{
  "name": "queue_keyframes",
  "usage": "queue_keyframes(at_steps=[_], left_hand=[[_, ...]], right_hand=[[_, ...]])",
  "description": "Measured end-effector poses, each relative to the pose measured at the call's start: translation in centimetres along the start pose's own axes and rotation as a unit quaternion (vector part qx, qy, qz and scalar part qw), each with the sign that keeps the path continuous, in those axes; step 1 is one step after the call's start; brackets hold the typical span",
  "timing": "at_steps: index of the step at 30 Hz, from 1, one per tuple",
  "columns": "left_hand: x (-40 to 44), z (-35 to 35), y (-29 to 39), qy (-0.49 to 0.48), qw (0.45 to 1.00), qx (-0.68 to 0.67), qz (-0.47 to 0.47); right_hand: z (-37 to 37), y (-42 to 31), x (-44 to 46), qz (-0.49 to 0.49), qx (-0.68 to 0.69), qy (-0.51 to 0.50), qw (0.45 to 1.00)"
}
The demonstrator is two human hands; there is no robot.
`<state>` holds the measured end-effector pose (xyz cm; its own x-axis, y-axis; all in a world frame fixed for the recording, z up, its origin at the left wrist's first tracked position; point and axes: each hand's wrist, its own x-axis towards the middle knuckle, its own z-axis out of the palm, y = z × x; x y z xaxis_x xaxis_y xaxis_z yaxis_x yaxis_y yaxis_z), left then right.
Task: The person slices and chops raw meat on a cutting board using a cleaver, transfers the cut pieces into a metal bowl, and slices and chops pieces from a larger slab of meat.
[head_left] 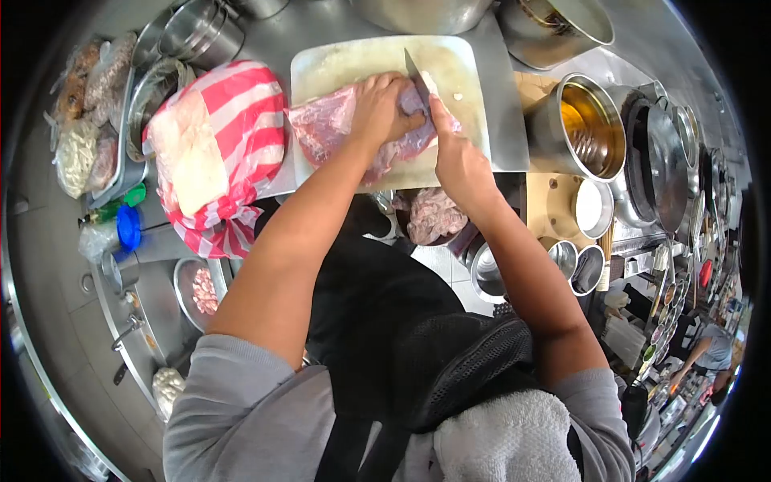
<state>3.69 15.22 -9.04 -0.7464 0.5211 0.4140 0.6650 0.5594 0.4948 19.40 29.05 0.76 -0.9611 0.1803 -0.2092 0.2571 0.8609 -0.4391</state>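
Note:
A large slab of raw meat (323, 128) lies across a worn white cutting board (385, 55). My left hand (384, 111) presses down on the meat and grips it, fingers curled over its upper edge. In my right hand (461, 161) is a kitchen knife (415, 74), its blade slanting up and left against the meat's right part, close to my left fingers. A small white scrap (458, 97) sits on the board to the right of the blade. Below the board's near edge, a bowl holds pale meat pieces (434, 215).
On the left stands a red-and-white striped bag (241, 108) with pale slabs of meat on it. A pot of yellowish liquid (590, 128) is at right. A bowl of cut pieces (186, 291) sits lower left. Far right, another person (711, 349) stands near a counter.

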Motion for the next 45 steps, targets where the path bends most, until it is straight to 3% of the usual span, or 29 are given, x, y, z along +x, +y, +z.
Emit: queue_keyframes(at_steps=[2, 3, 4, 6, 11, 16, 17, 19, 20, 23, 27, 29, 36, 39, 42, 45], left_hand=[[0.2, 0.8, -0.6, 0.029, 0.999, 0.007, 0.018], [0.2, 0.9, -0.8, 0.025, 1.0, -0.002, 0.016], [0.1, 0.8, -0.8, 0.022, 1.0, -0.003, 0.014], [0.1, 0.4, -0.3, 0.034, 0.999, 0.002, 0.017], [-0.2, -0.1, 0.6, 0.013, 1.0, 0.001, -0.007], [-0.1, 0.4, 0.0, 0.002, 1.0, -0.005, -0.001], [0.2, 0.6, -0.3, 0.011, 1.0, -0.002, -0.003], [0.2, 0.7, -0.7, 0.019, 1.0, 0.0, -0.005], [0.2, 0.8, -1.1, 0.027, 1.0, -0.009, -0.002], [0.2, 0.1, -0.7, 0.023, 1.0, -0.009, 0.006], [-0.4, -0.5, 0.8, 0.003, 1.0, -0.003, -0.02], [-0.5, -0.2, 0.8, 0.002, 1.0, -0.002, -0.016], [-0.2, 0.7, -0.3, 0.034, 0.999, 0.011, 0.004], [-0.3, 0.2, 0.1, 0.037, 0.999, -0.002, -0.016], [-0.5, -0.5, 0.5, 0.034, 0.999, -0.005, -0.003], [-0.5, 0.1, 0.2, 0.042, 0.999, 0.0, 0.009]], right_hand=[[2.2, 1.4, 2.0, -0.131, 0.041, 0.155, 0.978], [3.3, 2.0, 3.8, -0.143, 0.044, 0.189, 0.97], [2.9, 1.6, 4.9, -0.141, 0.045, 0.187, 0.971], [0.7, 0.0, 6.5, -0.025, 0.02, 0.054, 0.998], [0.3, 1.9, 3.2, -0.061, 0.043, 0.058, 0.996], [-0.9, 0.2, 0.0, 0.024, 0.011, -0.009, 1.0], [0.8, 0.7, 1.4, 0.024, 0.011, -0.01, 1.0], [4.9, 1.9, 5.2, -0.094, 0.007, 0.154, 0.984], [4.5, 1.2, 5.9, -0.096, 0.004, 0.152, 0.984], [1.5, -0.2, 6.0, -0.011, -0.016, 0.025, 1.0], [0.3, 0.6, 1.0, -0.044, 0.037, 0.047, 0.997], [-0.6, -0.1, -0.9, 0.014, -0.003, 0.001, 1.0], [2.8, -0.5, 8.6, -0.019, 0.001, 0.047, 0.999], [2.5, 0.3, 8.3, -0.043, 0.009, 0.057, 0.997], [2.4, 2.5, 4.5, -0.075, 0.035, 0.071, 0.994], [1.8, 2.0, 0.2, -0.01, 0.01, 0.029, 0.999]])
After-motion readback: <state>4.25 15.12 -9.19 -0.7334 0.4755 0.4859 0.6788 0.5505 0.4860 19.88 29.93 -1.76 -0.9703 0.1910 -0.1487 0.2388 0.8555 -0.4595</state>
